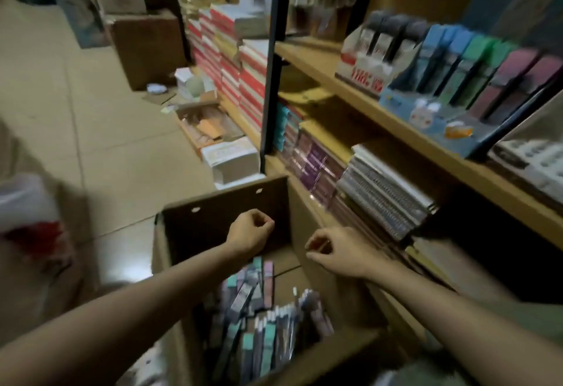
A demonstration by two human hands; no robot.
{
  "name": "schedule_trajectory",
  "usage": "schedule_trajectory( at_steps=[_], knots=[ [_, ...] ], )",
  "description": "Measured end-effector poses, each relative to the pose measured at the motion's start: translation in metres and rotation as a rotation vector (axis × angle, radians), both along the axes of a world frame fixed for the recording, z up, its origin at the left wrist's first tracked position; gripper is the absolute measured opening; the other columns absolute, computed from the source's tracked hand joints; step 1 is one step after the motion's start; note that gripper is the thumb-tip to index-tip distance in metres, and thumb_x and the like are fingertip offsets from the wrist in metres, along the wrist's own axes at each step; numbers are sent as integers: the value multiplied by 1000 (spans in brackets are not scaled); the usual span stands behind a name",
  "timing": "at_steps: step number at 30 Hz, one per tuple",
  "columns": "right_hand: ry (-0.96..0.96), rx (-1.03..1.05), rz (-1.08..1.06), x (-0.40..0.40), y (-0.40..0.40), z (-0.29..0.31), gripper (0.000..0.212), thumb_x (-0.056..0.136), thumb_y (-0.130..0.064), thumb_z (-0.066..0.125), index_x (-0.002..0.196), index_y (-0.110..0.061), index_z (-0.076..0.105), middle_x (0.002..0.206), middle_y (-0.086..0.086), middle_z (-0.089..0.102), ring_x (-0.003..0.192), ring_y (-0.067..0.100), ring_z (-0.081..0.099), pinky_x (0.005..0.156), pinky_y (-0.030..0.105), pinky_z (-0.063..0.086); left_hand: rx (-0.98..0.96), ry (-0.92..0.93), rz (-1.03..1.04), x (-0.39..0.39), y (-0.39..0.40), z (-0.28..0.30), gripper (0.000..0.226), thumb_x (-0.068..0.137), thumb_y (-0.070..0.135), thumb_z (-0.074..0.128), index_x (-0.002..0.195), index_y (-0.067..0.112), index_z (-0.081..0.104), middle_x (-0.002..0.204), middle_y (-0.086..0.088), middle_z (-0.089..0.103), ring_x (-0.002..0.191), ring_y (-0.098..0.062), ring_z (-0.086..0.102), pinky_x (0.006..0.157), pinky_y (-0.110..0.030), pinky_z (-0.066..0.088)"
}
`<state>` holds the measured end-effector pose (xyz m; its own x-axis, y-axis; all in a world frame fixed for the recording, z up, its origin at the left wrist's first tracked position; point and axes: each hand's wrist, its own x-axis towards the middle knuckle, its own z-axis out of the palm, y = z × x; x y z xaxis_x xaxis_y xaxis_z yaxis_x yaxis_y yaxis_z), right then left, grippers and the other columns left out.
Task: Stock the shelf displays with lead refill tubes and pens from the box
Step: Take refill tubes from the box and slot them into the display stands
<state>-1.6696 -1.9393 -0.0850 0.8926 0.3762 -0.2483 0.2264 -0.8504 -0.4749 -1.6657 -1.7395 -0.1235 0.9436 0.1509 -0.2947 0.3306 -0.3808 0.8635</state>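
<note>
The slim teal, grey and lilac packets of pens and lead refill tubes (259, 318) lie heaped in the near half of the open brown cardboard box (225, 221), their long axes running roughly from the box's near edge toward its far wall. We place both hands over the box, above and beyond the heap, so the stock lies below and back toward the wrists. The left hand (248, 231) hangs near the far wall with fingers curled loosely inward; whether it holds anything we cannot tell. The right hand (335, 250) sits by the box's right wall, thumb and forefinger closing toward a pinch, perhaps on something thin and dark, though blur leaves this unsure. We judge the left hand slightly nearer the packets' upper ends. Outward, the wooden shelf (396, 123) carries a blue tiered display tray (432, 117) of coloured packets, printed with a cartoon rabbit, and a red-and-white display carton (362, 68) whose red lettering is illegible.
</note>
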Motion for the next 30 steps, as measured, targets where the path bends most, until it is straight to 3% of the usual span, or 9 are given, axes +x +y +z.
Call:
schedule_trajectory(
  at_steps=[3, 7, 10, 12, 14, 15, 18, 24, 30],
  knots=[
    [173, -29, 12, -7, 16, -49, 21, 87, -25, 68, 108, -20, 70, 105, -3, 71, 88, 4, 61, 73, 12, 45, 65, 127, 128, -39, 12, -49, 10, 95, 19, 58, 86, 17, 61, 86, -5, 64, 70, -14, 57, 64, -27, 47],
    [321, -44, -30, -6, 33, -101, 35, 87, -18, 70, 121, -16, 63, 111, 2, 65, 99, 13, 61, 75, 17, 48, 115, 297, 262, -75, 6, -106, 28, 97, 18, 55, 124, 11, 58, 123, -11, 59, 107, -27, 61, 90, -41, 53],
    [380, -33, -76, -4, 43, -133, 44, 86, -16, 73, 127, -12, 57, 97, -2, 59, 84, 8, 56, 62, 9, 43, 195, 444, 259, -85, -7, -137, 57, 93, 19, 60, 145, 19, 37, 152, -8, 29, 136, -30, 36, 111, -45, 38],
    [408, -48, -122, -2, 49, -153, 55, 84, -19, 75, 133, -13, 51, 106, 1, 58, 95, 13, 56, 77, 18, 47, 242, 488, 257, -80, -17, -149, 69, 93, 24, 59, 152, 23, 23, 162, -3, 8, 147, -30, 13, 116, -47, 24],
    [406, -77, -146, 0, 54, -172, 67, 80, -23, 79, 137, -14, 46, 126, 9, 56, 118, 23, 51, 99, 35, 45, 269, 502, 278, -69, -25, -160, 70, 95, 26, 56, 153, 26, 17, 163, 0, -4, 149, -30, 3, 117, -49, 20],
    [408, -81, -146, 1, 56, -181, 71, 78, -25, 81, 138, -13, 44, 132, 11, 53, 124, 25, 48, 102, 36, 43, 274, 502, 292, -65, -28, -166, 70, 95, 27, 55, 153, 28, 16, 163, 0, -6, 149, -30, 0, 117, -50, 19],
    [414, -67, -140, 9, 58, -199, 84, 75, -23, 83, 145, -20, 35, 135, 12, 49, 128, 27, 45, 99, 30, 39, 262, 471, 321, -60, -34, -183, 64, 96, 25, 51, 152, 31, 20, 163, 3, -7, 149, -28, -4, 119, -52, 14],
    [410, -98, -119, 38, 65, -227, 109, 74, -21, 84, 154, -33, 11, 147, 7, 41, 134, 29, 42, 108, 46, 40, 356, 383, 352, -69, -51, -201, 61, 96, 22, 53, 149, 37, 28, 163, 6, 3, 149, -21, 4, 118, -47, 15],
    [367, -95, -102, 49, 68, -239, 94, 66, -21, 86, 143, -34, 33, 132, 7, 51, 121, 28, 50, 99, 43, 46, 405, 383, 451, -56, -43, -208, 39, 89, 23, 65, 126, 32, 56, 153, 0, 24, 140, -26, 22, 114, -46, 30]
  ],
)
